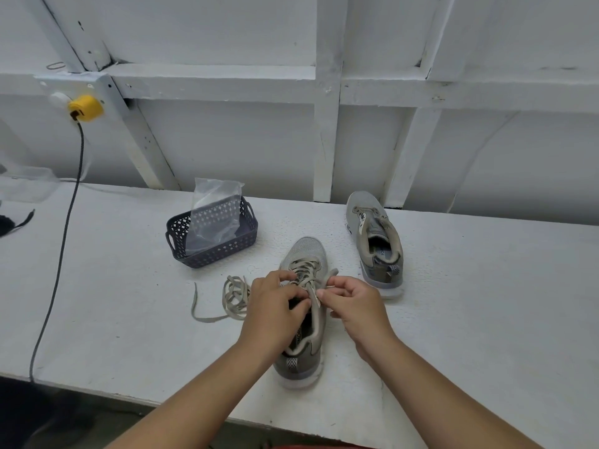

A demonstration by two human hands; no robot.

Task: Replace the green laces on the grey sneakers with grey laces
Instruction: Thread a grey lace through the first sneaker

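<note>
Pinching lace on the near grey mesh sneaker (304,306) mid-table: our left hand (275,306) and right hand (353,306) both grip it. Loose pale lace bundle (235,294) just left; dark perforated plastic basket (212,236) (clear bag inside) behind; second grey sneaker (374,238) right, unlaced.

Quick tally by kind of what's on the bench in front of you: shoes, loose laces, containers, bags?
Sneakers: 2, near sneaker under both hands, far sneaker unlaced
Loose laces: 1, loose lace lying left of the near sneaker
Baskets: 1, dark basket
Plastic bags: 1, clear bag standing in the basket
Total: 5
</note>
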